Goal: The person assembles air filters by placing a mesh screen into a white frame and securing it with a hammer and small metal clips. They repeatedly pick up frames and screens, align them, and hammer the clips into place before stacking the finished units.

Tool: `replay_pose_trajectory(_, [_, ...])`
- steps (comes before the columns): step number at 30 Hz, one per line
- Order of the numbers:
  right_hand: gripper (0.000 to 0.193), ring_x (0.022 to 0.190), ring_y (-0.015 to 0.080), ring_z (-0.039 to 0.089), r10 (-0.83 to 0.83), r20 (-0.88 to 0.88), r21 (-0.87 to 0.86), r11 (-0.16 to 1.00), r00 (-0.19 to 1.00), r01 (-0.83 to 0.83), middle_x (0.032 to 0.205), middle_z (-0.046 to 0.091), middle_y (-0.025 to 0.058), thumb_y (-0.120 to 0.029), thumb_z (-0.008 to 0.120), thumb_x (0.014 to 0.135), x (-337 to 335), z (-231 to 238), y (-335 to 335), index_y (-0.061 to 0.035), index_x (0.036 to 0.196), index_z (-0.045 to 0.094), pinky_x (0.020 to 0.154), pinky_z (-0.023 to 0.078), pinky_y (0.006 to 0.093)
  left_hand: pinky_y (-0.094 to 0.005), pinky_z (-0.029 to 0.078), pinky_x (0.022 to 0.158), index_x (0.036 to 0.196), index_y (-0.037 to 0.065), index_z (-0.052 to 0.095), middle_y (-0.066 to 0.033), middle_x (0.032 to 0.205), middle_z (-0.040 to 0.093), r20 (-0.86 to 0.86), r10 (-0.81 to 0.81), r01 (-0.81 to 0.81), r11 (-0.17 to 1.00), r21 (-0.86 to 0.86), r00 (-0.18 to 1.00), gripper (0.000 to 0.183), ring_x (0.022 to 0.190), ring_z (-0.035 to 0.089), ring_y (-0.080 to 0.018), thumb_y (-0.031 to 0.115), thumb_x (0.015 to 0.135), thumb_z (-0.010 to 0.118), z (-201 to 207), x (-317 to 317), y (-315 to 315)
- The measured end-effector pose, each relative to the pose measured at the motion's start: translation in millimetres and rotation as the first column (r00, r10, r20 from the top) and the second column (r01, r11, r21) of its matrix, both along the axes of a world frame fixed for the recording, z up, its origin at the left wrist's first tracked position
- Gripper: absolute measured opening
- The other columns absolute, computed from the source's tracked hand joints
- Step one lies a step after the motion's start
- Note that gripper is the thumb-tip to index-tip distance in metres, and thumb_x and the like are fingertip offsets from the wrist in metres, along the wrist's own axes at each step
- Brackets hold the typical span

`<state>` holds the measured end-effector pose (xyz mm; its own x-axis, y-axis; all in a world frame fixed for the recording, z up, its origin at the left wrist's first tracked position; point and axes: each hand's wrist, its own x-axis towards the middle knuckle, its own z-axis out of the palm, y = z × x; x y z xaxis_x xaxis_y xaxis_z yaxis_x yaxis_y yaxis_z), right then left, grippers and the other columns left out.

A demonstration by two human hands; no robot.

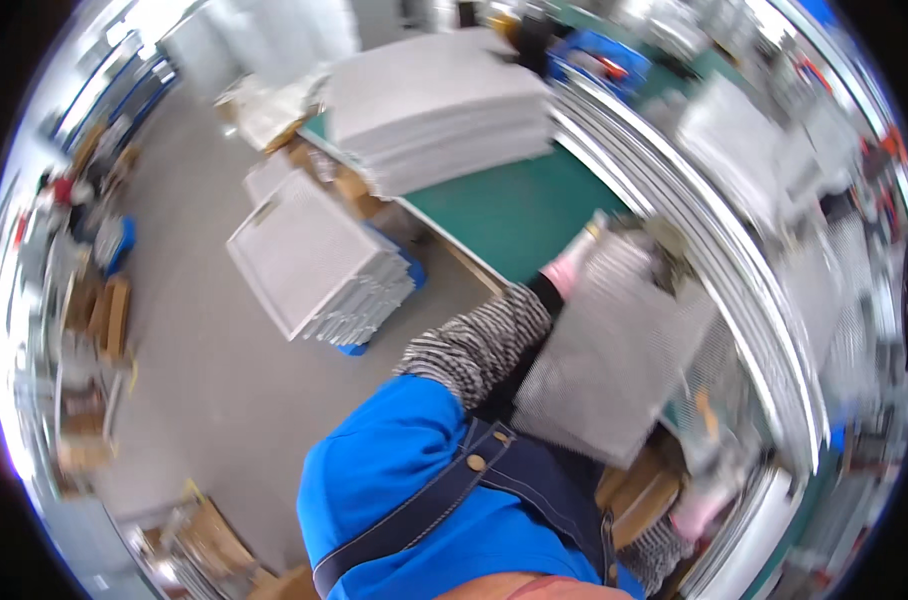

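Note:
A grey perforated mesh sheet (614,350) slants in front of my body, its face blurred by motion. My left hand (577,255), in a pink and white glove, is closed at its far left corner, over the green tabletop (519,205). Low on the right, my right hand (702,508), also in a pink glove, is smeared by motion beside whitish, crumpled-looking material (729,460). Its fingers cannot be made out, nor whether it holds anything. A brown cardboard piece (639,490) lies between that hand and my apron.
A tall stack of pale sheets (439,110) stands on the far table. Framed panels (309,255) are piled on a blue base on the floor, left of it. Long metal rails (694,190) run along the right. Cardboard boxes (109,310) line the left side.

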<state>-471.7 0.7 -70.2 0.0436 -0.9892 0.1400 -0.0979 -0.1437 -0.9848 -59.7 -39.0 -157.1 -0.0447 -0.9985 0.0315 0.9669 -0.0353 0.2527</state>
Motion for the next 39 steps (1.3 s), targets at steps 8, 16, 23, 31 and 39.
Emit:
replay_pose_trajectory(8, [0.035,0.085,0.0122,0.061,0.345,-0.05,0.387,0.872,0.937,-0.3,0.095,0.068,0.0096,-0.003,0.048,0.09,34,-38,30,0.0048,0.123,0.054,0.079,0.048,0.024,-0.0456,0.053,0.099,0.146,0.003,0.04,-0.0207,0.133,0.055,0.195,0.002,-0.044,0.977,0.21,0.981,0.105,0.116,0.059,-0.0319,0.085,0.082,0.038,0,4,-5])
replay_pose_trajectory(16, [0.047,0.081,0.0142,0.064,0.361,0.055,0.516,0.788,0.931,-0.336,0.097,0.069,0.0108,-0.001,0.049,0.084,54,-33,29,0.0064,0.13,0.053,0.076,0.051,0.0257,-0.0507,0.049,0.101,0.145,0.006,0.044,-0.0229,0.133,0.054,0.169,-0.017,0.016,1.0,0.005,0.985,0.107,0.12,0.055,-0.0349,0.088,0.077,0.045,17,-11,-1])
replay_pose_trajectory(23, [0.05,0.083,0.0163,0.067,0.325,0.044,0.534,0.791,0.945,-0.297,0.104,0.069,0.0135,-0.001,0.052,0.082,40,-55,29,0.0067,0.132,0.054,0.075,0.053,0.0291,-0.0478,0.052,0.093,0.123,0.008,0.059,-0.0158,0.119,0.062,-0.055,-0.006,0.01,0.996,0.083,0.998,0.08,0.108,0.06,-0.0316,0.077,0.084,0.051,-6,-11,-3])
replay_pose_trajectory(31, [0.037,0.097,0.0281,0.068,0.162,-0.704,0.11,0.987,0.692,-0.119,0.111,0.069,0.0159,-0.022,0.06,0.089,-17,-23,-3,-0.0063,0.122,0.062,0.088,0.053,0.039,-0.0461,0.036,0.112,0.152,0.006,0.035,-0.0173,0.148,0.045,0.353,0.103,-0.109,0.994,-0.003,0.93,0.085,0.132,0.046,-0.0296,0.067,0.094,0.048,-15,9,-8])
replay_pose_trajectory(39, [0.033,0.1,0.0334,0.064,-0.445,-0.889,-0.357,0.822,0.108,0.444,0.109,0.065,0.0206,-0.022,0.057,0.093,-291,3,-77,-0.0046,0.12,0.061,0.087,0.051,0.0407,-0.0391,0.044,0.103,0.144,0.003,0.042,-0.0142,0.135,0.054,0.255,0.158,-0.182,0.981,0.071,0.954,0.067,0.12,0.054,-0.0255,0.055,0.101,0.044,-20,25,0])
